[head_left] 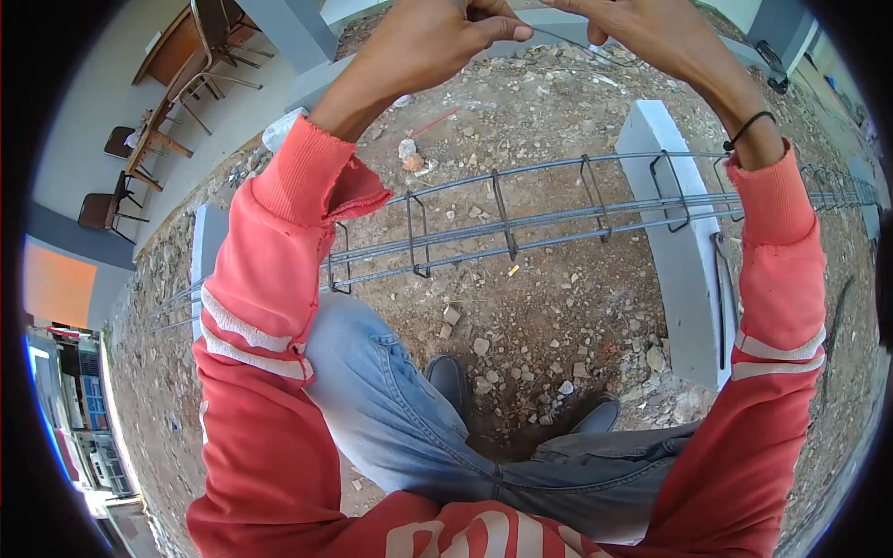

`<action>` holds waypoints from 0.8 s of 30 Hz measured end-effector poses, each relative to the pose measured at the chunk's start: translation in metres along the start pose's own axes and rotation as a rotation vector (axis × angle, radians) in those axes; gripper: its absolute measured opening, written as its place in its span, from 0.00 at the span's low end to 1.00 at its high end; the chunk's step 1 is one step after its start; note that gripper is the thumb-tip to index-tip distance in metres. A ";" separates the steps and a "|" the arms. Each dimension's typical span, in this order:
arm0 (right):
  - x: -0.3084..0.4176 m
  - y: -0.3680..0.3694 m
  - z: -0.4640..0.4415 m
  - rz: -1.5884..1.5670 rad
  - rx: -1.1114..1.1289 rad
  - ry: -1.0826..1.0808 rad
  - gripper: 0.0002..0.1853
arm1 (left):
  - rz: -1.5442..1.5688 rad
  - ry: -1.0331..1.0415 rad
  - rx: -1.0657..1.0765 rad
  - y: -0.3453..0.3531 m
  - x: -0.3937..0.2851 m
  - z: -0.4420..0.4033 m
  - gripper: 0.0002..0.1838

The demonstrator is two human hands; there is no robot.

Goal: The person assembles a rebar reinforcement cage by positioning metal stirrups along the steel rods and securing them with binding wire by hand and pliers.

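My left hand is raised at the top of the view, thumb and fingers pinched on a thin tie wire. The wire slants down to the right, past the thumb of my right hand. That hand is closed, its bent fingers at the wire and partly cut off by the top edge. Below both hands, a long rebar cage of steel bars and square stirrups runs across the view. It lies apart from my hands, and my left sleeve hides part of it.
A grey block stands under the cage at the right; another grey block is at the left. Rubble and stones cover the ground around my shoes. Chairs and a wooden table stand at the upper left.
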State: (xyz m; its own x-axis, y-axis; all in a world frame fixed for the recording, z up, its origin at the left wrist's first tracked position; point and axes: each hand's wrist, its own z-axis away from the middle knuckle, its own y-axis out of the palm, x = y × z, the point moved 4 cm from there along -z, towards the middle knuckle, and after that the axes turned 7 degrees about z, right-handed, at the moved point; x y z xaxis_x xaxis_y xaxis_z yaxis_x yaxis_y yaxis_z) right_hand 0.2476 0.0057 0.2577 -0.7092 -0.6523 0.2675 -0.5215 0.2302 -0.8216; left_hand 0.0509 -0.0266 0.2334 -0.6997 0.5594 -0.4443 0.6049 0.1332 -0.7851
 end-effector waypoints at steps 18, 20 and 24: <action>-0.050 0.079 0.228 -0.083 0.364 0.481 0.20 | 0.361 0.034 0.330 0.161 -0.024 0.036 0.12; -0.050 0.101 0.243 -0.182 0.357 0.562 0.18 | 0.346 0.034 0.296 0.162 -0.029 0.041 0.12; -0.045 0.125 0.267 -0.718 0.232 0.617 0.15 | 0.287 0.057 0.343 0.179 -0.037 0.051 0.11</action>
State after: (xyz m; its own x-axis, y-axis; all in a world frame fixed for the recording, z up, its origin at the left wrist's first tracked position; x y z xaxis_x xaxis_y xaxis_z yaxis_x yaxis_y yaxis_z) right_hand 0.3410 -0.1290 0.0089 -0.4168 -0.0735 0.9060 -0.8676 -0.2654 -0.4206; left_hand 0.1657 -0.0648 0.0873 -0.4945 0.5794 -0.6479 0.6035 -0.3075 -0.7357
